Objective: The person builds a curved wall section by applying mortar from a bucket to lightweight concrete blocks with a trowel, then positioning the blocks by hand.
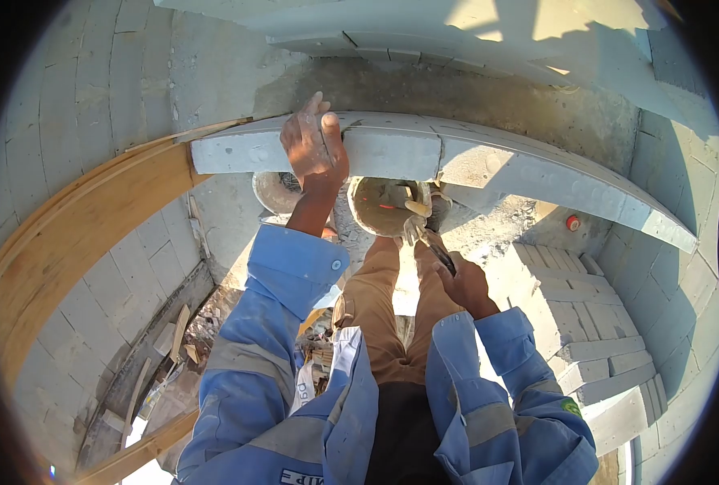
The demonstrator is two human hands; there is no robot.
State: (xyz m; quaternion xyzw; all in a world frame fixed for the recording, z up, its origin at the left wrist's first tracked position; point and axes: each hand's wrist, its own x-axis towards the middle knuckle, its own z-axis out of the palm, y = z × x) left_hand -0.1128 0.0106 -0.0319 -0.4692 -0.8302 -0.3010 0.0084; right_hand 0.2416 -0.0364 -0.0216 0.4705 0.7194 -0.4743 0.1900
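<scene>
My left hand [315, 149] lies over a low wall of pale blocks [392, 152], its fingers stretched out across the top edge and nothing in its grip. In my right hand [466, 284] is a dark-handled tool [441, 257] with a mortar-smeared head, pointing up and left. The head overlaps the lower right rim of a round bucket [369, 225] beyond my knees. Another tool with a pale-caked end [416, 202] leans at that bucket's right side. Left of it, a second round container [272, 194] is partly hidden behind my left arm.
Stacked pale blocks [590, 323] stand to my right. A long wooden board [77, 230] curves along the left, with debris and wood offcuts [183, 335] below. A small red round object [572, 223] lies near the wall on the right. Block walls rise on both sides.
</scene>
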